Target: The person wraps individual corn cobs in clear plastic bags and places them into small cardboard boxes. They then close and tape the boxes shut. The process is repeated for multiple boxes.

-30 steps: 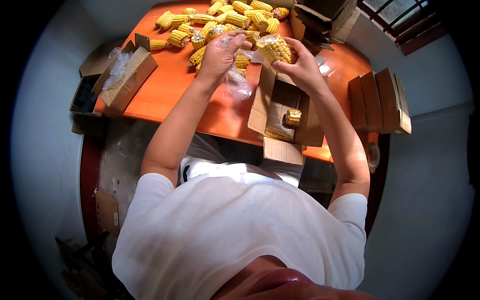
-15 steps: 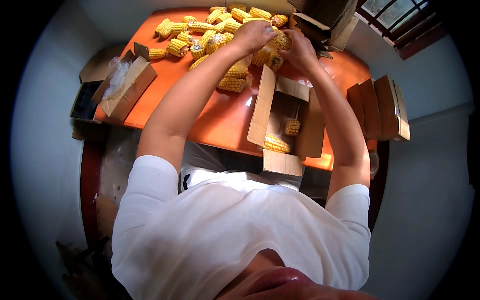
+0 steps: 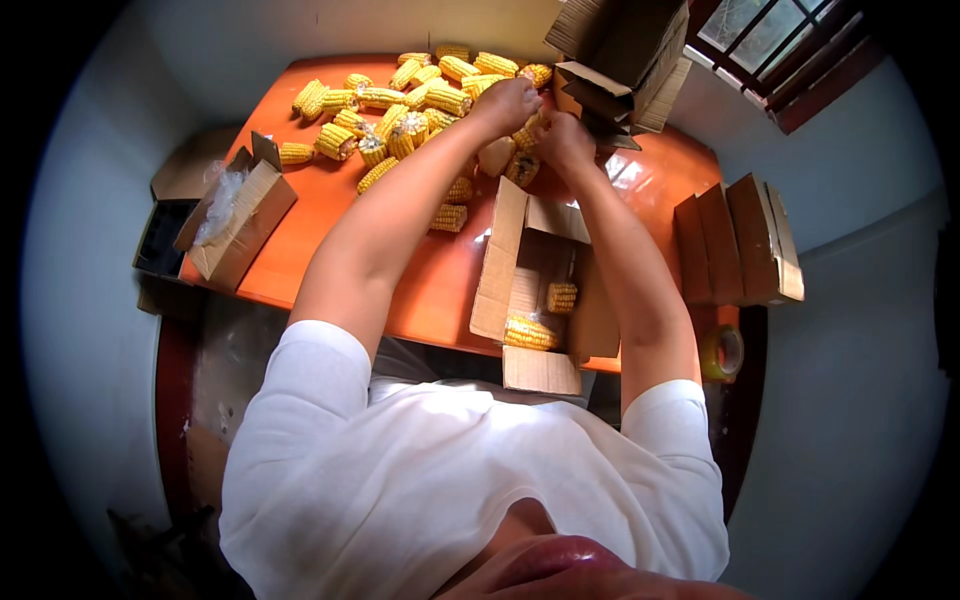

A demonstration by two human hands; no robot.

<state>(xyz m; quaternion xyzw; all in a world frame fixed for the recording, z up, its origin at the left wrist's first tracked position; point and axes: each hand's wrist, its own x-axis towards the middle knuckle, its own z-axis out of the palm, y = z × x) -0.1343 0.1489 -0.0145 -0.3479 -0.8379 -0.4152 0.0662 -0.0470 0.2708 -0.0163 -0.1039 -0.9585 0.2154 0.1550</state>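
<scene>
Left hand (image 3: 508, 106), right hand (image 3: 565, 141) | curled, hold unclear | corn cobs (image 3: 448, 100) just beside both

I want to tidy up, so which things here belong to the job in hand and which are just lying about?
Probably part of the job:
corn pile
open box with corn inside
clear plastic

Probably just lying about:
tape roll
cardboard behind it

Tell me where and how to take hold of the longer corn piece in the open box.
Likely best: pinch the longer corn piece round its middle, from above. It lies on its side, roughly left to right, inside the open box, whose walls block the sides while its top stands open.
</scene>
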